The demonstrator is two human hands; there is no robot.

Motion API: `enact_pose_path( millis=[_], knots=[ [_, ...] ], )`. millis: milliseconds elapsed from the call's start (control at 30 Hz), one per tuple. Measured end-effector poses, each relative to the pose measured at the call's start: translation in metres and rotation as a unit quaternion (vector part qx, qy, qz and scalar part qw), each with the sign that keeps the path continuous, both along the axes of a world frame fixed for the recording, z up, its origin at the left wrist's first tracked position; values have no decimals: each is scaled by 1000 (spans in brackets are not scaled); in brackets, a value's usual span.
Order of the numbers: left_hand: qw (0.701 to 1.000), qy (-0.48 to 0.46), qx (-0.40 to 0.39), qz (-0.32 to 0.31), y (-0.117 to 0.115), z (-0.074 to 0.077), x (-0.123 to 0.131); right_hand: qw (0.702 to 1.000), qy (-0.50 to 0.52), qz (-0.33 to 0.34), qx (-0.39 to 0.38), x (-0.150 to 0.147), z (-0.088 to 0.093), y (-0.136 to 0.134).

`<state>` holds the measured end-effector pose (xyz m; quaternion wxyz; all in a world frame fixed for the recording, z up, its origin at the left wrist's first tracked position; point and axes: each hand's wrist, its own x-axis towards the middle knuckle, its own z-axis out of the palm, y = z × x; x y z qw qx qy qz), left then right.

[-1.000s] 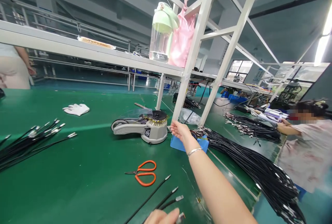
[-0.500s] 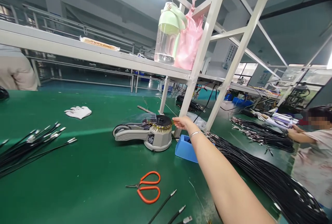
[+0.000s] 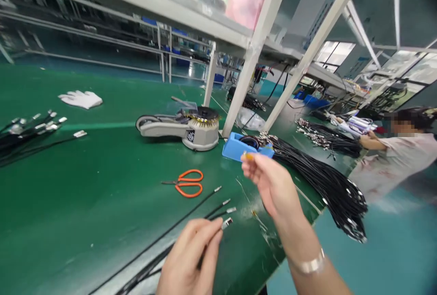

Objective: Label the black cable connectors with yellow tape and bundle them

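Observation:
In the head view my left hand (image 3: 193,256) pinches a black cable just behind its silver USB plug (image 3: 227,223). Above and to the right of it, my right hand (image 3: 273,181) holds a small piece of amber tape (image 3: 250,156) between thumb and fingertips. More black cables (image 3: 150,265) lie on the green table beside my left hand. Orange-handled scissors (image 3: 189,183) rest farther back. A grey tape dispenser (image 3: 201,138) with a round black top stands behind the scissors, and a blue tape holder (image 3: 234,147) is just beyond my right hand.
A white glove (image 3: 81,99) and a cable bundle (image 3: 30,135) lie on the left. Long black cables (image 3: 314,179) spread along the right edge. White frame posts (image 3: 254,53) rise behind the dispenser. A co-worker (image 3: 399,154) sits at the far right.
My right hand has drawn back from the dispenser toward me, now with amber tape in its fingers. My left hand has come into view holding a cable. The view has tilted down.

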<state>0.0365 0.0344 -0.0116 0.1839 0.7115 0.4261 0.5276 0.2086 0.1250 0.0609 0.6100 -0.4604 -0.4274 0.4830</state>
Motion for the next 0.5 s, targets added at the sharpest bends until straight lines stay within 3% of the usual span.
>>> enact_pose_path(
  millis=[100, 167, 267, 500],
  knots=[
    [1000, 0, -15, 8, -3, 4, 5, 994, 95, 9, -47, -8, -48, -101],
    [1000, 7, -18, 12, -6, 4, 9, 989, 136, 8, -55, -20, -74, -139],
    [999, 9, -23, 21, -10, 3, 13, 985, 167, -21, -31, -40, -93, -158],
    [998, 6, -66, 24, -15, 7, 12, 982, 181, -55, -10, -63, -83, -161]
  ],
)
